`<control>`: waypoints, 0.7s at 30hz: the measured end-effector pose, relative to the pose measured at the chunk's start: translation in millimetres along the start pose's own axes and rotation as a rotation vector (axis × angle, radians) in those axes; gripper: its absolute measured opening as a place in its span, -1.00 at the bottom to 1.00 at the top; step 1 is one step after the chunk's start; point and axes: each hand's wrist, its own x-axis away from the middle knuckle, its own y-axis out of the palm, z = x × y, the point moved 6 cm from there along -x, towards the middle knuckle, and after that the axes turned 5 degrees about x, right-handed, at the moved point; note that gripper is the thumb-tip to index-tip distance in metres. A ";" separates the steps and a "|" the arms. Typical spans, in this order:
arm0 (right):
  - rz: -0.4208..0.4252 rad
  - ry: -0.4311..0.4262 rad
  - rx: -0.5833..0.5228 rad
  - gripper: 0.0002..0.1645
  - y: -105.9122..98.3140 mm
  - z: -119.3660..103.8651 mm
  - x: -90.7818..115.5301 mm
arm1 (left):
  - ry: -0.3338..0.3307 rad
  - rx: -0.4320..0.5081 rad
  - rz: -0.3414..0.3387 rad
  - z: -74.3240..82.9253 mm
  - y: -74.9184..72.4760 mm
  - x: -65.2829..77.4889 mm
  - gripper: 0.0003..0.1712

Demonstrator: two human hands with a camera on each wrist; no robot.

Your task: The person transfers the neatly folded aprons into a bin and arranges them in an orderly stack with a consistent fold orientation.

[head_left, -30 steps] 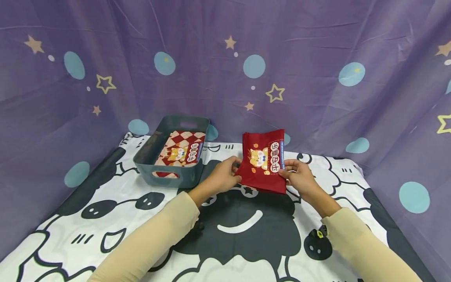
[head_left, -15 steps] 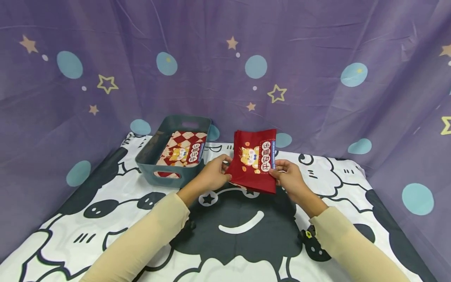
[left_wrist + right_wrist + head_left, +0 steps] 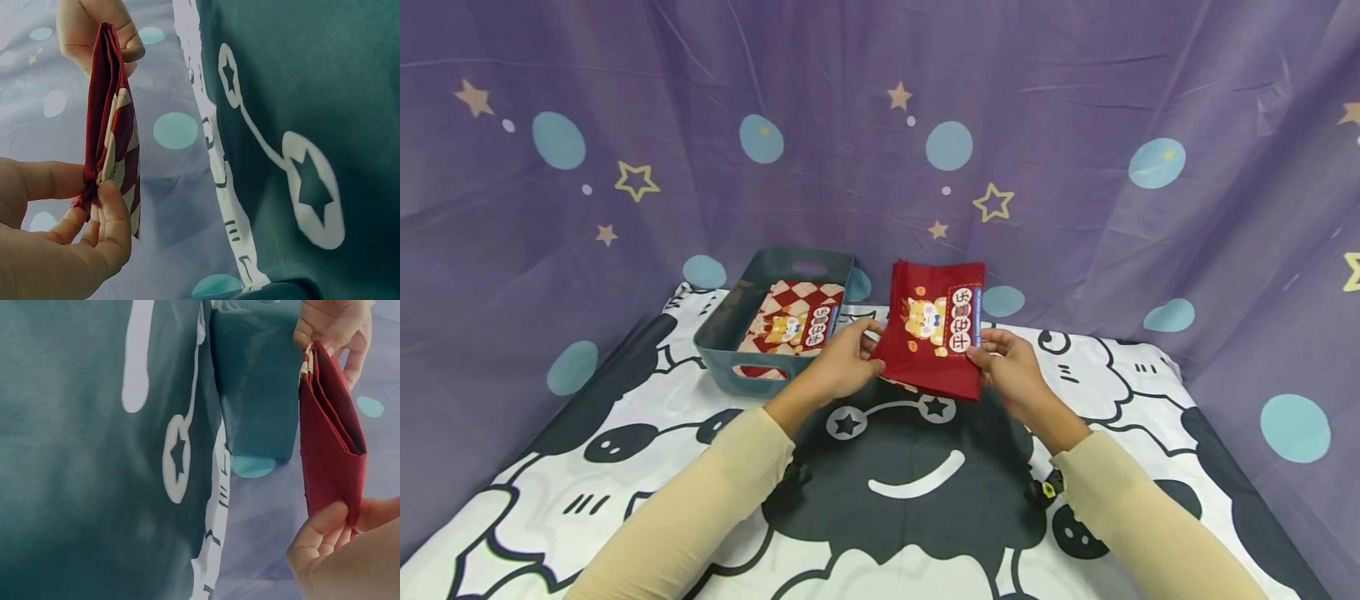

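Both hands hold up a folded red cloth (image 3: pixel 934 333) printed with a yellow cartoon animal, white lettering and a blue strip. Its left edge is pinched by my left hand (image 3: pixel 844 358), thumb against fingers. At the right edge, my right hand (image 3: pixel 1017 375) pinches it between thumb and fingers. In the left wrist view, the folded cloth (image 3: pixel 106 106) appears edge-on, its layers stacked, with a red-and-cream checked side facing away. The right wrist view has the folded cloth (image 3: pixel 331 444) with its layers slightly parted. The exact kind of item cannot be told.
A grey-green plastic bin (image 3: pixel 718 362) with handle slots stands left of my left hand. Inside lies a folded checked cloth (image 3: pixel 790 317) with a similar print. Below is a black-and-white cartoon tablecloth (image 3: pixel 902 517); behind hangs a purple curtain (image 3: pixel 850 208).
The folded cloth and both hands have shifted left, nearer the bin, and then slightly up. Both hands keep their hold on its edges. The bin and its contents stay put.
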 end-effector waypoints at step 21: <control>0.032 -0.056 -0.040 -0.47 16.3 -40.2 -15.4 | 0.017 -0.029 0.038 22.5 -36.9 -6.0 -0.45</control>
